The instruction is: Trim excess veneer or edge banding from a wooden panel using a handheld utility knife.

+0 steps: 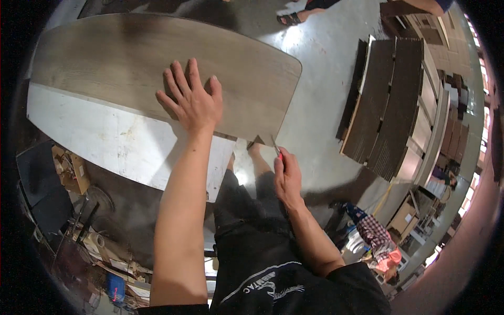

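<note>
A large brown wood-grain board (252, 73) with a rounded far right corner lies over a white tabletop (115, 131), its right end reaching past the table. My left hand (197, 105) rests flat on the board, fingers spread. Just off the board's near right corner, my right hand (289, 176) is closed around a slim knife-like tool (276, 149) with a red handle. The thin metal tip points away from me at that corner; whether it touches the edge I cannot tell. My fingers cover most of the handle.
Stacked dark brown panels (391, 105) stand to the right. A person in a checked shirt (375, 233) is at the lower right, and another person's sandalled foot (289, 19) is beyond the board. A cardboard box (73, 168) and clutter lie at the lower left.
</note>
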Motion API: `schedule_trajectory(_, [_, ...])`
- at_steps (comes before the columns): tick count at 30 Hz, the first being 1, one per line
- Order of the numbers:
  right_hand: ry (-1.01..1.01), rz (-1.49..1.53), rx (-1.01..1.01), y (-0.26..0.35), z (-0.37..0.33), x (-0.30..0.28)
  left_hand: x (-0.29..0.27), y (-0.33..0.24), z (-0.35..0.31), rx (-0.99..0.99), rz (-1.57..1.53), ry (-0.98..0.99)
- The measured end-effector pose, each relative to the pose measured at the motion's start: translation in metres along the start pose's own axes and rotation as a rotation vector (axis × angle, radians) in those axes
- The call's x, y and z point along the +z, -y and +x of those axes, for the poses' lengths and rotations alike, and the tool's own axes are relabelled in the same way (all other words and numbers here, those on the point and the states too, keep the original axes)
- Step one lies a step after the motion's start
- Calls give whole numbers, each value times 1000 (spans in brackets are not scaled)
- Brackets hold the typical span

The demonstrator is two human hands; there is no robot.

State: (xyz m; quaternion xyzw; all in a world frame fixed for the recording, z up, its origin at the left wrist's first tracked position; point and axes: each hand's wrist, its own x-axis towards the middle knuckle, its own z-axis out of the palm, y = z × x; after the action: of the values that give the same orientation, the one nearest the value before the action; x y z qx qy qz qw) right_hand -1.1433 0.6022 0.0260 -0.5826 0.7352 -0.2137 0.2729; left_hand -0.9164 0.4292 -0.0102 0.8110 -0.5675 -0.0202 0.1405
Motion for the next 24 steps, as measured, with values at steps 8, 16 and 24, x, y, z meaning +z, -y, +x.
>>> schedule_trajectory(8, [58,-234,73,23,-16,-2,7,10,-5,36,6,-31])
schedule_trajectory(16, [123,-214,158,28,-13,-3,13,13,-3,43,-17,-42])
schedule_trajectory(24, [76,-292,149,23,-17,-5,11,15,-5,73,12,-12])
